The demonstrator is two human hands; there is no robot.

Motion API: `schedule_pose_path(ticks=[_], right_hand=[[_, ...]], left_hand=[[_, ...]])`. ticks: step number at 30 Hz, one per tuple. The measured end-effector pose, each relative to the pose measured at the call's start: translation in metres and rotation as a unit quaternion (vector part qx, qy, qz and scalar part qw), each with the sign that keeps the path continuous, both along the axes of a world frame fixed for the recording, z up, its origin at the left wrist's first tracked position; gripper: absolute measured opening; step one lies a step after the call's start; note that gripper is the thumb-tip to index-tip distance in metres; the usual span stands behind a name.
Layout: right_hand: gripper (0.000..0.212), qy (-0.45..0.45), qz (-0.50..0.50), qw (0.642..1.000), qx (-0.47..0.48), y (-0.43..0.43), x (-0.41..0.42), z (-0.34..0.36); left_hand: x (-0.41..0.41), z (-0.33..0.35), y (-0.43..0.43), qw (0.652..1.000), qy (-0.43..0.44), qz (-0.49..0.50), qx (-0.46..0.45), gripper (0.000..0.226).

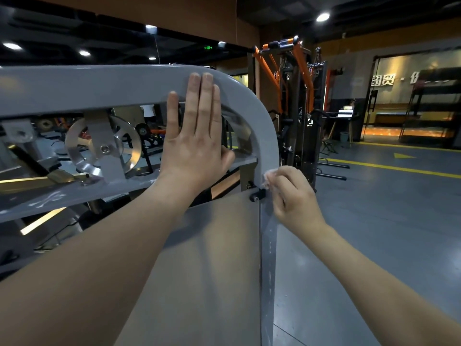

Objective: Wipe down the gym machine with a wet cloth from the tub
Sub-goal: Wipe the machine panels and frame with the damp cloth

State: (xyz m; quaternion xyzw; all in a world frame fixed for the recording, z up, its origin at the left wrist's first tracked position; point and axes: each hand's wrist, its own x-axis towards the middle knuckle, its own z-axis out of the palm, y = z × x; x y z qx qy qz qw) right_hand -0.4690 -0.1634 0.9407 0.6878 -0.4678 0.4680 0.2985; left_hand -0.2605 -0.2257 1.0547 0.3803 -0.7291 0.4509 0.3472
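The left hand (193,136) presses flat against the machine frame's (104,83) curved top corner; the right hand (291,193) pinches a cloth (269,174) against its outer edge, open floor (374,221) beside.

Wide open floor (374,233) right of the grey upright (268,245), nothing near until the orange cable machine (303,101) well behind. Inside the curved frame (99,83) it's tight: silver pulley (79,146) and bracket (99,136) fill the gap, left hand (194,146) flat across the opening. A black knob (257,196) juts out just beside the right hand (291,196).
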Motion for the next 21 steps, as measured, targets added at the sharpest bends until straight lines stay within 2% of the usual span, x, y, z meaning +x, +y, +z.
schedule_pose_path(ticks=[2, 6, 8, 12, 14, 18, 21], right_hand=[[0.014, 0.002, -0.006, 1.000, -0.001, -0.005, -0.002, 0.023], [0.018, -0.065, -0.015, 0.997, -0.050, -0.018, -0.003, 0.067], [0.018, -0.074, -0.016, 0.996, -0.048, -0.016, -0.004, 0.045], [0.024, -0.039, -0.013, 0.999, 0.015, 0.002, -0.002, -0.014], [0.022, -0.017, -0.013, 0.999, 0.030, 0.003, -0.004, 0.001], [0.016, -0.016, -0.016, 1.000, -0.018, -0.010, 0.000, 0.058], [0.018, -0.022, -0.014, 1.000, -0.012, -0.013, -0.001, 0.032]], left_hand=[[0.000, 0.001, 0.002, 1.000, -0.002, -0.004, 0.005, 0.109], [0.001, 0.000, 0.002, 1.000, 0.000, 0.002, 0.004, 0.108], [0.000, 0.001, 0.003, 1.000, -0.002, -0.001, 0.006, 0.106], [0.000, 0.001, 0.002, 1.000, 0.001, -0.002, 0.001, 0.104], [0.000, 0.001, 0.003, 1.000, 0.003, -0.002, 0.003, 0.104], [0.001, 0.000, 0.003, 1.000, 0.004, -0.001, 0.005, 0.107], [0.000, 0.000, 0.003, 1.000, 0.002, -0.003, 0.006, 0.109]])
